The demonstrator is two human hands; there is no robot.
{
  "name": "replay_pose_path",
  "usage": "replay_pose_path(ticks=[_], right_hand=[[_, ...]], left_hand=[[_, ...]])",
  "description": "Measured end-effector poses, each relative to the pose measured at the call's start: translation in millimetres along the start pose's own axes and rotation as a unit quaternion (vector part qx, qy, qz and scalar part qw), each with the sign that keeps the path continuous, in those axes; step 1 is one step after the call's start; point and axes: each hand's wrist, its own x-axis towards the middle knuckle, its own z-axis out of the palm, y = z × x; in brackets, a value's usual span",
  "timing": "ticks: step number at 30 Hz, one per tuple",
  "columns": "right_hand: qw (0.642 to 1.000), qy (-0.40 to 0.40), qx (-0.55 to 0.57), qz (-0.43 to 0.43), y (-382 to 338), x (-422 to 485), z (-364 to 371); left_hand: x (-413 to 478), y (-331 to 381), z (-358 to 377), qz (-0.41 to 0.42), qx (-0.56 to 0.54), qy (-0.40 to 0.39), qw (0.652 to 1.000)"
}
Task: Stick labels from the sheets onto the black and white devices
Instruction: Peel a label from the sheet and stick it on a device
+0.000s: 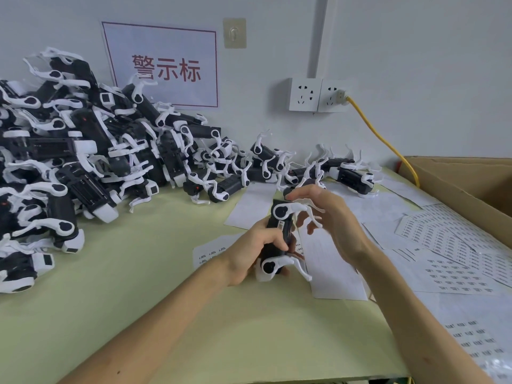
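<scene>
Left hand [250, 252] gripped a black-and-white device [279, 234] above the green table [155, 286]; right hand [332, 217] hovered beside it, fingers loosely spread, holding nothing; label sheets [454, 261] lay right.

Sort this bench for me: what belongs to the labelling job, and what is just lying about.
Job: device gripped in the left hand; right hand open beside it; label sheets; pile of devices.
Lying about: cardboard box; yellow cable; wall sockets; wall sign; wall hook.
</scene>
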Motion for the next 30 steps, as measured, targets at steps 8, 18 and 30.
replay_pose_path(ticks=[8,18,30], right_hand=[[0.995,-0.047,-0.038,0.073,2,2,-25],[0.966,-0.135,-0.014,0.219,11,3,-29],[0.736,0.317,0.580,-0.147,11,-26,-135]], left_hand=[[-3,18,-11,-0.014,0.057,0.095,0.994],[-4,23,-9,0.002,0.004,0.183,0.983],[3,13,-6,0.049,0.173,0.201,0.963]])
